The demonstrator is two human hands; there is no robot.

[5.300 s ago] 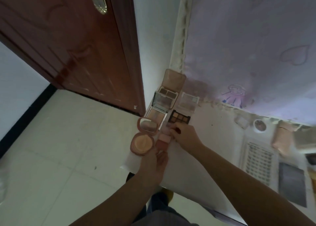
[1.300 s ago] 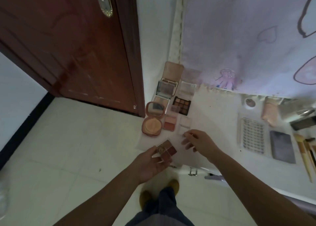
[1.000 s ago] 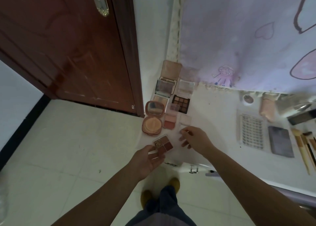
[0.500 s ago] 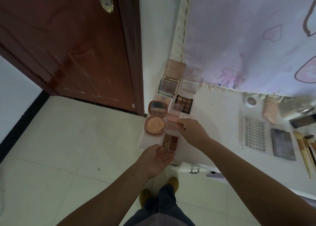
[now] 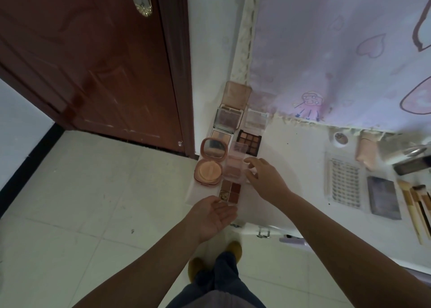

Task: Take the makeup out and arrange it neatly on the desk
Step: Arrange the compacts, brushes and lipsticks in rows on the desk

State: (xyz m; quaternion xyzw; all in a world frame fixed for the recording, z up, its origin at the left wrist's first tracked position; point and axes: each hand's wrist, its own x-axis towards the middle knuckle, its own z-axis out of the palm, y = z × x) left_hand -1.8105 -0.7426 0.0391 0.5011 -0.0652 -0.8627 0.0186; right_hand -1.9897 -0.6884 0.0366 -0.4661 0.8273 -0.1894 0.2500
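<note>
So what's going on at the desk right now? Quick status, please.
Left hand open, palm up, at the small dark palette. Right hand, fingers loose, touching the clear-lidded blush palette. Palettes lined up at the desk corner. Nothing in the way.

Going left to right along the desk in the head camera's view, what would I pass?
Round powder compact → small four-pan palette → right hand → lash tray → grey palette → makeup brushes.
</note>
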